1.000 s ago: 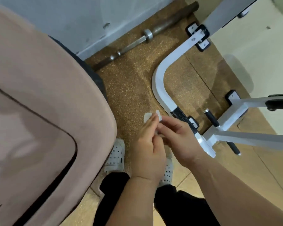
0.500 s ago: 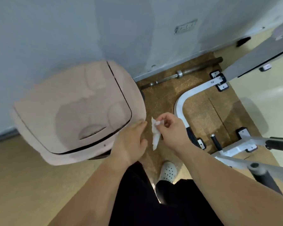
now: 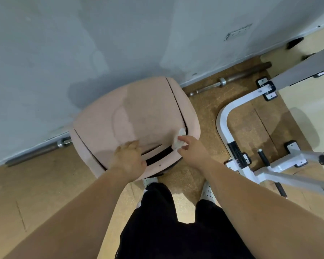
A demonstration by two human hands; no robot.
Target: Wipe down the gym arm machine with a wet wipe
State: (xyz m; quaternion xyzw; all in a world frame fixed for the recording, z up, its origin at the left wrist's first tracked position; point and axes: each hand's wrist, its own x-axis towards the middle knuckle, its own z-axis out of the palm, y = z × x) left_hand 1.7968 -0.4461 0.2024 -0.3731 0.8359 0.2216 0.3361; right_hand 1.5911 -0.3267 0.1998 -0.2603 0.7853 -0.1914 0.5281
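Observation:
A crumpled white wet wipe [image 3: 178,142] is pinched in the fingers of my right hand [image 3: 192,149], just above the dark slot at the near right of a pink bin lid [image 3: 138,113]. My left hand [image 3: 128,158] presses down on the lid's flap beside that slot, which shows as a black gap. The gym arm machine's white tubular frame [image 3: 221,126] curves over the brown floor mat to the right, with a black grip patch [image 3: 235,152] on it. Neither hand touches the machine.
A grey wall runs close behind the bin. One barbell [image 3: 232,77] lies along the wall's base at the right; another bar [image 3: 37,150] lies at the left. My white shoes and dark trousers are below the bin. More white machine bars [image 3: 292,176] cross the right edge.
My view rose from the floor to the bin. The hands parted: my left hand went onto the lid flap and pushed it down, my right hand carried the wipe over the slot.

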